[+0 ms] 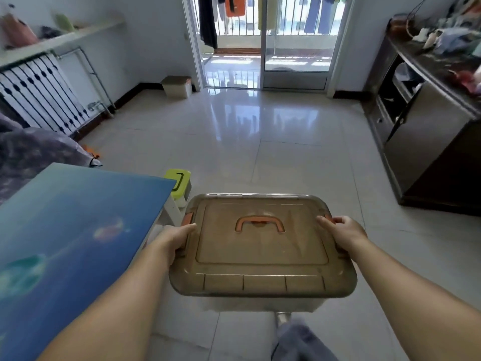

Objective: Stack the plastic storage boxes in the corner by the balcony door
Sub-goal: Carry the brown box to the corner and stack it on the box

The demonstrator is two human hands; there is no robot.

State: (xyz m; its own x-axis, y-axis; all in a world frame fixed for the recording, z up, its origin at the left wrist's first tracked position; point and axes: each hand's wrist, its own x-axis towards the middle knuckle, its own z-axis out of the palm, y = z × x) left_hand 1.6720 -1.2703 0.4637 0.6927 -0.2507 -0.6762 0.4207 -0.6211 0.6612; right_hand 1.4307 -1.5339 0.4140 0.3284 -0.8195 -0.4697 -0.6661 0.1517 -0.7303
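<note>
Left hand [173,243] and right hand [343,231] clasp the short sides of a translucent brown plastic storage box with an orange lid handle [260,246], held level above the glossy pale tiled floor [260,152]. No legible writing. A beige lidded box [177,86] sits in the far corner beside the sliding balcony door [295,43]; open floor lies between. A lime-lidded box [179,183] stands near the blue-topped table [65,230] at left.
</note>
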